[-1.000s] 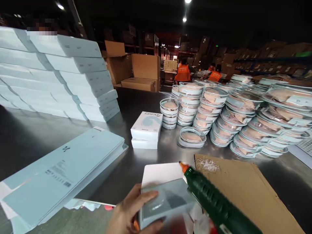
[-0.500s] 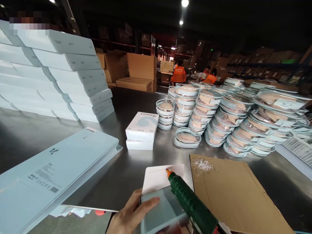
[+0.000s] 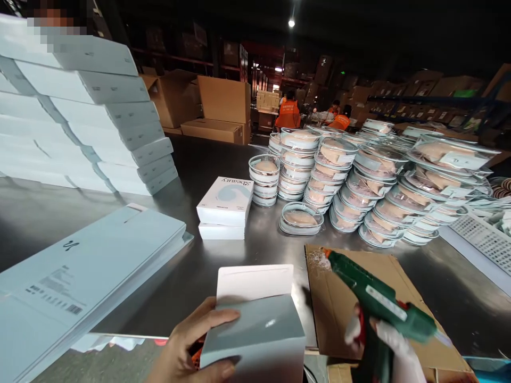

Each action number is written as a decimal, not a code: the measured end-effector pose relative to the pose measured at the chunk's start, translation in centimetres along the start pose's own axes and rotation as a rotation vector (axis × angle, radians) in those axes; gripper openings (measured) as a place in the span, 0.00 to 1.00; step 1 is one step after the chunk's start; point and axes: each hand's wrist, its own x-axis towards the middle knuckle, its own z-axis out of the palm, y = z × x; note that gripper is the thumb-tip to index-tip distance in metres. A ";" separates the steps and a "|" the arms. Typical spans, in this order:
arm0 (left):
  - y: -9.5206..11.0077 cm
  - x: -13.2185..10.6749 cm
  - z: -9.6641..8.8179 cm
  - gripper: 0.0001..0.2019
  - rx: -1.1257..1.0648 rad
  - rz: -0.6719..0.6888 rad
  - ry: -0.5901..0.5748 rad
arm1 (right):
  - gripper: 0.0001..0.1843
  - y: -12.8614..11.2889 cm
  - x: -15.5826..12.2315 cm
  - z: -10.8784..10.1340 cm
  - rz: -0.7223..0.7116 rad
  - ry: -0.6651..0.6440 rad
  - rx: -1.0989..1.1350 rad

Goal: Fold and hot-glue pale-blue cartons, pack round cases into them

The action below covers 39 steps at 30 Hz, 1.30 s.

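Observation:
My left hand [image 3: 191,346] grips the left side of a pale blue box [image 3: 255,332] at the near edge of the table, its white flap [image 3: 255,283] standing open behind it. My right hand [image 3: 385,348], in a white glove, is closed on the handle of a green glue gun [image 3: 375,300]. The gun's orange nozzle points left and away over a sheet of brown cardboard [image 3: 351,298], near a patch of dried glue.
Two white boxes [image 3: 224,207] are stacked mid-table. Stacks of clear round containers [image 3: 359,181] fill the right. Flat pale blue cartons [image 3: 80,266] lie at left, with tall carton stacks [image 3: 88,117] behind. People in orange vests [image 3: 288,114] work far back.
The glue gun has swung from over the box's flap to the right, over the cardboard. The gloved right hand has come into view. The left hand still holds the box.

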 end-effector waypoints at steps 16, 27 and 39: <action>0.4 0.5 1.3 0.17 -0.259 -0.065 -0.085 | 0.57 -0.8 0.3 8.0 -0.091 -0.579 0.398; -0.9 1.8 2.0 0.08 -0.527 0.057 -0.160 | 0.37 -0.9 2.0 8.0 -0.626 -0.687 -0.005; -1.4 3.0 -1.4 0.23 -0.518 -0.265 0.627 | 0.39 -0.3 2.1 6.2 0.081 -0.525 0.354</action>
